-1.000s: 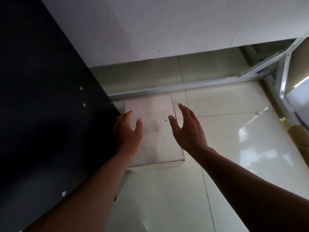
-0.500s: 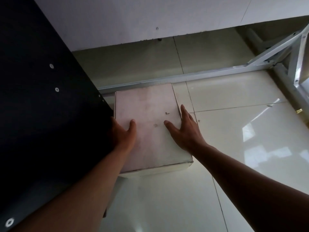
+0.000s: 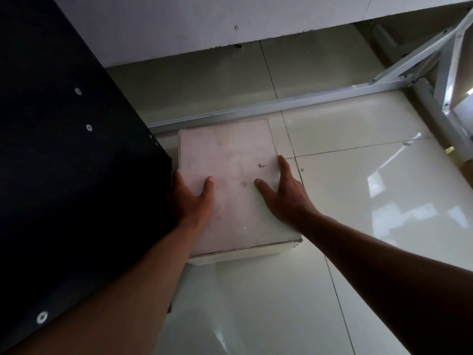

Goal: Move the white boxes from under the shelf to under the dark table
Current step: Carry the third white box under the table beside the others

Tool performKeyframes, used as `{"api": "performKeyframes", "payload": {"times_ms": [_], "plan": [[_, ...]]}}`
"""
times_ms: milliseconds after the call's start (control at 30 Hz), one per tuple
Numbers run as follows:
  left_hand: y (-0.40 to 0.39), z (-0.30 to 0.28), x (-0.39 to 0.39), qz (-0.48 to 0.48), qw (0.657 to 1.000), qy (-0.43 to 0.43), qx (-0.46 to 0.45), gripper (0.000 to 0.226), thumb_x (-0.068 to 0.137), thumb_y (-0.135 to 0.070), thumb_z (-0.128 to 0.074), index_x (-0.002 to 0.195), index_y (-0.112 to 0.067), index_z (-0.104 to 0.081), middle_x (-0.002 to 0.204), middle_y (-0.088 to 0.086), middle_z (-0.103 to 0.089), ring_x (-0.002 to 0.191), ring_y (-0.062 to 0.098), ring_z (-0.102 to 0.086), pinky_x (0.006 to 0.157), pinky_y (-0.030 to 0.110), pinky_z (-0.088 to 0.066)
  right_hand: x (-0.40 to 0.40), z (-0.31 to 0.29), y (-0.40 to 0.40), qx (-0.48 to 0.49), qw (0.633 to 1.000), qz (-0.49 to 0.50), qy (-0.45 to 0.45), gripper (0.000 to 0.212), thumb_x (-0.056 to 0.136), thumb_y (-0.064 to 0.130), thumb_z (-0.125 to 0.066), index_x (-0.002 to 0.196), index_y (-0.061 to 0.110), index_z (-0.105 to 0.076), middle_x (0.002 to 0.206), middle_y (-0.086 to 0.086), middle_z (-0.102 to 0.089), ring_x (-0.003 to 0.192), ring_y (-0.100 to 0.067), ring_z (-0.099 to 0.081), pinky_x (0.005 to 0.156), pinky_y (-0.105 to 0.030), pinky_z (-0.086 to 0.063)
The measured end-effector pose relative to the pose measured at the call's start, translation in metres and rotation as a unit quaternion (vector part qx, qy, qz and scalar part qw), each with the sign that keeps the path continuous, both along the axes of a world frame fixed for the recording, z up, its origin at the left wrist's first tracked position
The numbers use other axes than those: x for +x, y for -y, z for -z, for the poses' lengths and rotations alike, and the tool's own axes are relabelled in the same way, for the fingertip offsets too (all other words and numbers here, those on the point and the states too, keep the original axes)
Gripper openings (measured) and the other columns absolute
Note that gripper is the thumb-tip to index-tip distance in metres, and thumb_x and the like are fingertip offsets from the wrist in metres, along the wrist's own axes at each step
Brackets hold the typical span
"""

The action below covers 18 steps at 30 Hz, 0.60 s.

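A white box with a smudged pale lid stands on the tiled floor, right beside the edge of the dark table. My left hand clasps its left side, thumb on the lid and fingers down between box and table. My right hand clasps the right side, thumb on top and fingers over the edge. The white shelf hangs across the back, with shadowed floor beneath it.
A pale metal frame rail runs along the floor just behind the box, joined to slanted braces at the right. Glossy floor tiles spread to the right and toward me.
Both hands came down from hovering above the box and took hold of its two sides. The view has drawn closer to the box.
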<state>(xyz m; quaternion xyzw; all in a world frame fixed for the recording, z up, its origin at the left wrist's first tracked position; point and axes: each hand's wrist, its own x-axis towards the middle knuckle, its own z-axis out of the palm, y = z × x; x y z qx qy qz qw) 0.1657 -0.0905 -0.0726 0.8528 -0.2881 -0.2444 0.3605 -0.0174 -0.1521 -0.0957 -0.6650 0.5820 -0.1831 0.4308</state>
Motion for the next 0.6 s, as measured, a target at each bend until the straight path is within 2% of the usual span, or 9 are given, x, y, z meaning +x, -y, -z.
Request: {"api": "performKeyframes", "payload": {"times_ms": [200,267,400,533,600], "plan": [[-0.013,-0.063,-0.033,0.008,1.0,-0.023,0.001,0.069,0.082,-0.039,-0.068,0.141,-0.016,-0.042,0.135,0.01,-0.056,0.12,0.029,-0.056,0.102,0.042,-0.047,-0.033,-0.062,-0.027,0.018,0.999,0.027,0.003,0.089,0.091,0.053,-0.058,0.155,0.02,-0.006,0.15,-0.009,-0.042,0.13,-0.03,-0.046,0.101,-0.03,-0.037],[-0.017,-0.097,-0.048,-0.001,1.0,-0.028,0.0,0.067,0.079,-0.043,-0.066,0.138,-0.02,-0.044,0.133,0.007,-0.057,0.118,0.027,-0.057,0.1,0.043,-0.048,-0.045,-0.097,-0.03,0.019,0.999,0.032,0.003,0.087,0.09,0.052,-0.059,0.154,0.021,-0.009,0.148,-0.007,-0.044,0.127,-0.029,-0.049,0.097,-0.028,-0.038],[-0.026,-0.163,-0.068,0.011,1.0,0.007,-0.003,0.046,0.076,-0.048,-0.063,0.112,-0.022,-0.05,0.11,0.003,-0.062,0.099,0.026,-0.06,0.087,0.043,-0.053,-0.062,-0.165,-0.037,0.0,0.999,0.037,0.011,0.081,0.09,0.049,-0.06,0.152,0.024,-0.013,0.14,-0.004,-0.052,0.116,-0.027,-0.056,0.088,-0.028,-0.041],[-0.027,-0.262,-0.086,0.031,0.999,0.025,-0.004,0.056,0.08,-0.047,-0.064,0.119,-0.012,-0.046,0.118,0.013,-0.056,0.108,0.032,-0.055,0.089,0.043,-0.05,-0.081,-0.262,-0.041,-0.006,0.998,0.045,0.031,0.079,0.091,0.049,-0.059,0.151,0.026,-0.013,0.138,-0.001,-0.053,0.112,-0.025,-0.058,0.09,-0.036,-0.05],[-0.027,-0.319,-0.092,0.051,0.998,0.044,-0.001,0.052,0.082,-0.05,-0.062,0.115,-0.013,-0.045,0.109,0.009,-0.056,0.104,0.031,-0.055,0.085,0.04,-0.048,-0.088,-0.317,-0.04,-0.007,0.998,0.052,0.039,0.077,0.091,0.05,-0.059,0.15,0.029,-0.013,0.135,0.003,-0.053,0.108,-0.023,-0.058,0.087,-0.036,-0.052]]}}
